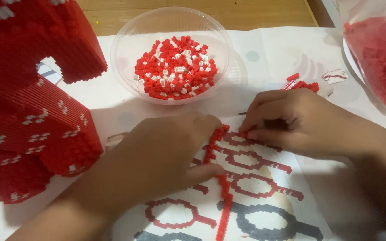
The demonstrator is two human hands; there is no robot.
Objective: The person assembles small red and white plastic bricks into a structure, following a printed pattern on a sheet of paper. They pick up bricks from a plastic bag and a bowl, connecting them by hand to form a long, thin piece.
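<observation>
Pinched one tiny red plastic brick (243,133) in right hand (291,125), steadied long red brick strip (217,178) with left hand (166,156), below clear plastic bowl (126,67); needing careful pressing.

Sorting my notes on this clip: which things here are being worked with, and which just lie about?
In use: left hand and right hand on the red strip of tiny bricks; printed pattern sheet.

Lying about: clear plastic bowl; big red brick model; bag of red bricks.
</observation>
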